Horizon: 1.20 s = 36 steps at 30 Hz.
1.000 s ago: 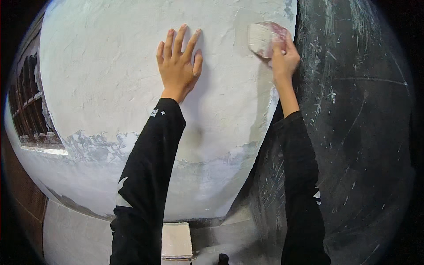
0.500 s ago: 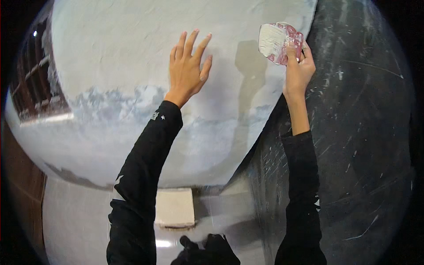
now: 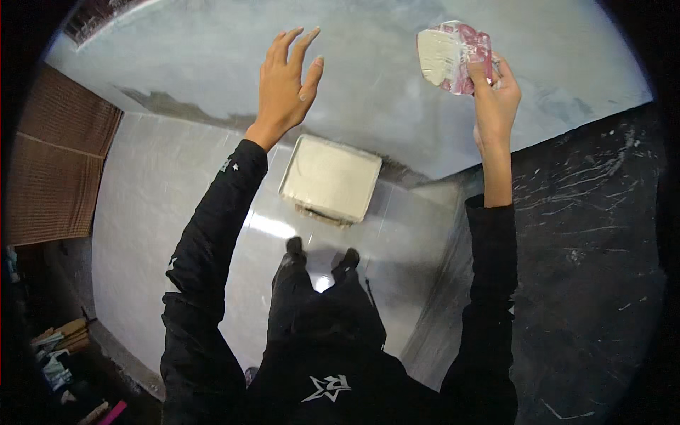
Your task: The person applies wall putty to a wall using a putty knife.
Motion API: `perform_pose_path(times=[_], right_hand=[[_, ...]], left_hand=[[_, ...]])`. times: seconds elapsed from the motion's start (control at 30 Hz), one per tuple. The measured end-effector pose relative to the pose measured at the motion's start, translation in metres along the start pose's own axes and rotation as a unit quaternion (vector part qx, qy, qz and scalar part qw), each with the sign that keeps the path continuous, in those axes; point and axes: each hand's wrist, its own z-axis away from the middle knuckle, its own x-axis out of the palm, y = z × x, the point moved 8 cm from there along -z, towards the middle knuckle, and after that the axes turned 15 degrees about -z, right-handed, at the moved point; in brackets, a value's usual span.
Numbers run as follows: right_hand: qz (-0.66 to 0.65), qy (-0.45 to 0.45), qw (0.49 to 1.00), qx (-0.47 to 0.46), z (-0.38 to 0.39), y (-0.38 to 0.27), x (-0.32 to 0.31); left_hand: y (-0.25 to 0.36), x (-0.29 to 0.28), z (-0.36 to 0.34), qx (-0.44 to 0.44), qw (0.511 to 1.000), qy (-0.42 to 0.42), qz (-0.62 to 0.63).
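Observation:
My right hand (image 3: 498, 99) is closed round a red putty scraper (image 3: 476, 42), thumb pressed on its face. A thick layer of cream putty (image 3: 439, 57) covers the scraper's left part. My left hand (image 3: 283, 85) is raised with its fingers apart and nothing in it. Both hands are in front of the grey plastered wall (image 3: 368, 64); no touch between them and it can be made out. Below and between them, a rectangular container (image 3: 333, 177) with a flat cream top stands on the floor at the wall's foot. Whether that top is paste or a lid, I cannot tell.
My feet stand on the shiny grey tiled floor (image 3: 163, 184), just behind the container. A dark scuffed surface (image 3: 588, 269) runs along the right. On the left are a brown woven panel (image 3: 57, 156) and a jumble of items (image 3: 64, 361) low down.
The view has tilted down, so the container, floor and my legs show more fully. My right hand still grips the putty scraper, and my left hand stays raised and open.

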Motion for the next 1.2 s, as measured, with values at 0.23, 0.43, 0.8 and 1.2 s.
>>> perform_pose_path(times=[0.23,0.43,0.8,1.2], right_hand=[[0.14,0.013,0.974,0.177,0.119,0.121,0.019],[0.293,-0.077,0.929,0.213,0.224,0.229,0.051],[0.341,-0.207,0.867,0.3,0.339,0.4,0.094],[0.419,-0.254,0.849,0.196,0.359,0.411,0.111]], left_hand=[[-0.068,0.059,0.142,-0.059,0.982,-0.16,0.081],[-0.12,0.1,0.266,-0.138,0.934,-0.299,0.14],[-0.156,0.183,0.471,-0.42,0.772,-0.403,0.255],[-0.119,0.217,0.518,-0.566,0.57,-0.409,0.432]])
